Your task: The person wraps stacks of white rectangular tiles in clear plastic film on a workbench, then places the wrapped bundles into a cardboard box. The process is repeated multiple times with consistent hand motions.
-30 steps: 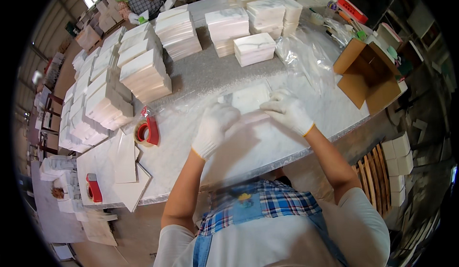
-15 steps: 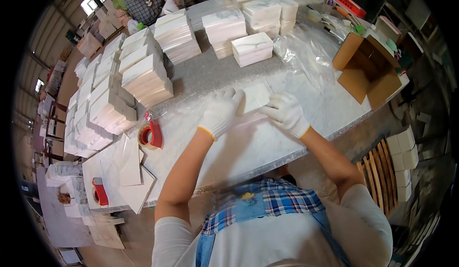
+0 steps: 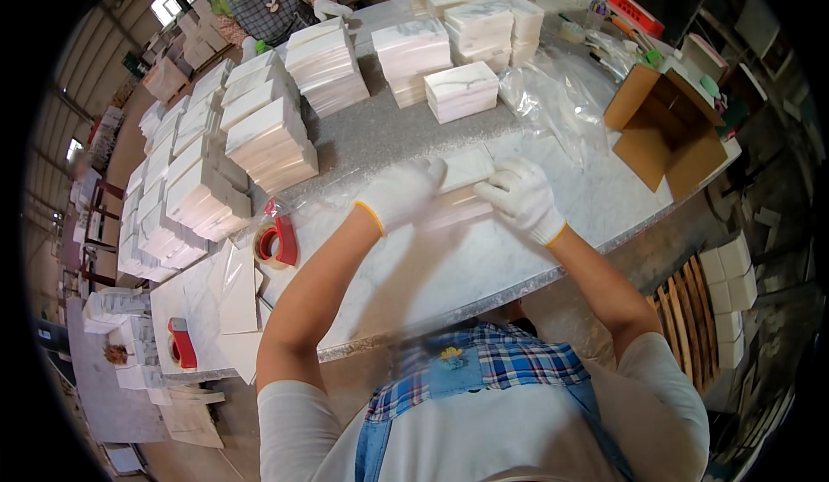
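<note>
In front of me, a small stack of white marble tiles point(image 3: 466, 168) lies on the pale marble tabletop, its layered near side showing. My left hand point(image 3: 402, 193), in a white knitted glove with a yellow cuff edge, grips the stack's left end and is a little blurred. At the right end my right hand point(image 3: 523, 199), gloved alike, has its fingers bent round the corner. Both palms hide the ends of the stack. To the left of my left forearm lies a red tape dispenser point(image 3: 276, 238) with a roll of tape.
Tall stacks of tiles point(image 3: 268, 128) line the left and far side. One short block of tiles point(image 3: 462, 93) stands ahead, beside clear plastic film point(image 3: 557, 98). An open cardboard box point(image 3: 665, 128) is at right. Another red dispenser point(image 3: 181, 344) lies near the left edge. A co-worker point(image 3: 268, 15) stands opposite.
More of the stack's near side shows between my hands, and its top looks narrower. My left hand has turned slightly over its end. Across the table, the co-worker's gloved hand has moved right.
</note>
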The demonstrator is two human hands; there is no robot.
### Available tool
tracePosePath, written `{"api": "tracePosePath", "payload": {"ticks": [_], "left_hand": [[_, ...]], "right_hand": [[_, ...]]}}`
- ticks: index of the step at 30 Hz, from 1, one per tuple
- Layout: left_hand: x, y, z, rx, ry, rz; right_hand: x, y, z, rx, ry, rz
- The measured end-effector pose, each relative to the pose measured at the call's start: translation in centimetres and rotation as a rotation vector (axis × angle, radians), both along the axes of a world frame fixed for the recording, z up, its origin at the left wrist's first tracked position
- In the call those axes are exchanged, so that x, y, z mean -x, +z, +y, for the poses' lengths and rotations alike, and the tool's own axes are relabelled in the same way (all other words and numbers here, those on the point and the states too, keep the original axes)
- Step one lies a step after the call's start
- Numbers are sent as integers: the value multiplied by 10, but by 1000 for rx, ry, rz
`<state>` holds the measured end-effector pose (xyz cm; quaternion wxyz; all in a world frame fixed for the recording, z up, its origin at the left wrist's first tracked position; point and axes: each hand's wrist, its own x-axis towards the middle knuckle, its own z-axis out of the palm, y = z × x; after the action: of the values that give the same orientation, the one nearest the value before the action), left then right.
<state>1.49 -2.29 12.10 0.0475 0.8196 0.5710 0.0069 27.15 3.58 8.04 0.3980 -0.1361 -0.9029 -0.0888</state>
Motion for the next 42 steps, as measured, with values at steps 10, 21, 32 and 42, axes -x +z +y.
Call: {"api": "tracePosePath", "payload": {"ticks": [10, 21, 32, 42], "left_hand": [[-19, -1, -26, -188, -72, 167], [-4, -30, -42, -115, 47, -99], [-5, -75, -22, -28, 752, -985], [-3, -38, -45, 88, 713, -1208]], "right_hand": [[-13, 3, -33, 105, -236, -25], [19, -17, 2, 1216, -416, 210], [38, -55, 63, 1549, -155, 138], [30, -92, 78, 1730, 93, 223]]}}
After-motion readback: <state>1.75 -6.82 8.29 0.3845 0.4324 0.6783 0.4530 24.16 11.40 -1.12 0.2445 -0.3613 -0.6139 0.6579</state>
